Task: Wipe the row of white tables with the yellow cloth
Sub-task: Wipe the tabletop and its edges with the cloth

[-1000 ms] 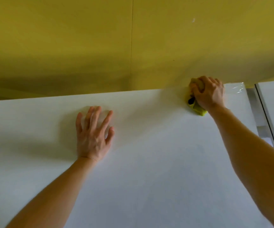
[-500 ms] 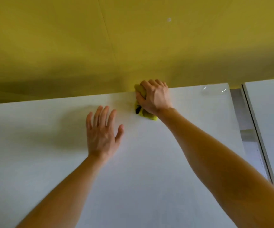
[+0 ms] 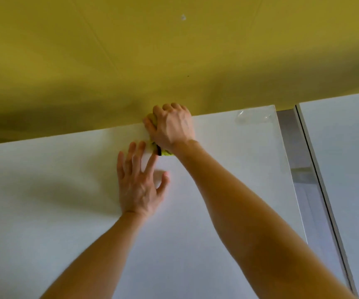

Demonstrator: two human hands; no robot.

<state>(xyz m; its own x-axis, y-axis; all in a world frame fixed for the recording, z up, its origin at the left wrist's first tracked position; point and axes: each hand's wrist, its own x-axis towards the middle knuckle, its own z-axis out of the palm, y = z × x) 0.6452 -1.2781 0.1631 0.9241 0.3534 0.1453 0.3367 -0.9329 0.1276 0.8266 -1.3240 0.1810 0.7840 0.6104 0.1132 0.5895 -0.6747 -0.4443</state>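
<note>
My right hand (image 3: 171, 126) grips the bunched yellow cloth (image 3: 164, 152) and presses it onto the far edge of the white table (image 3: 217, 234), right against the yellow wall. Only a small corner of the cloth with a dark tag shows below the hand. My left hand (image 3: 139, 184) lies flat on the tabletop with fingers spread, just in front and to the left of the right hand, its fingertips close to the cloth.
The yellow wall (image 3: 174, 61) runs along the table's far edge. A second white table (image 3: 346, 169) stands to the right across a narrow gap (image 3: 299, 169) with a metal edge. A patch of clear film (image 3: 251, 117) sits at the far right corner.
My right hand has slid the cloth leftward along the far edge, from near the right corner to the middle. My left hand stayed flat on the table.
</note>
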